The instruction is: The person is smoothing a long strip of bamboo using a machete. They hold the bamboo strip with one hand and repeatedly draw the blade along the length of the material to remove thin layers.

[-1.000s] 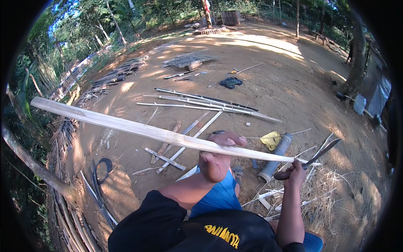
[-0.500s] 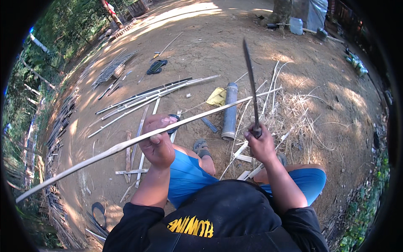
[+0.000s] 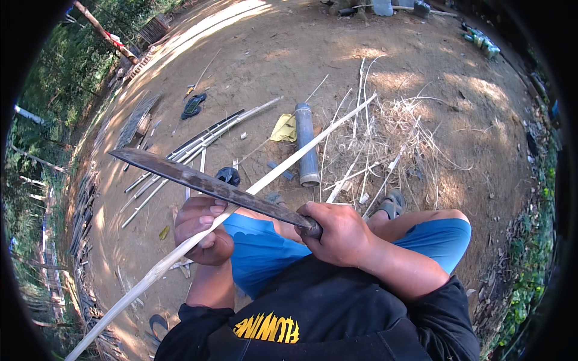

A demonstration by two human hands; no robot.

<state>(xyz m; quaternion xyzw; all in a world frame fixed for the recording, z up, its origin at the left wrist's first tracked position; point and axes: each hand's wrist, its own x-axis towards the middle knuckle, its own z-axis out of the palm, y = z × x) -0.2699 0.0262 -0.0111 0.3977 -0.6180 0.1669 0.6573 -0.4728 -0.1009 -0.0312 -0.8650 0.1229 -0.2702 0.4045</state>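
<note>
Brown dirt ground [image 3: 289, 54] under a grey tube [image 3: 308, 147], yellow scrap [image 3: 283, 128], pale shavings [image 3: 412, 135], long strips [image 3: 205, 143] and dark footwear [image 3: 193, 106].

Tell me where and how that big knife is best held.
By its handle, most likely, coming from the person's right, where the right hand grips: the long blade points away left, ending in a pointed tip, and passes in front of the wooden strip.

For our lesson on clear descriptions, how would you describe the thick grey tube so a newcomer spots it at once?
Find the heap of pale shavings, then look left in the picture. Where the held pale strip passes in front lies the thick grey tube, beside a yellow scrap. Its stout girth sets it apart from the thin poles farther left.
</note>
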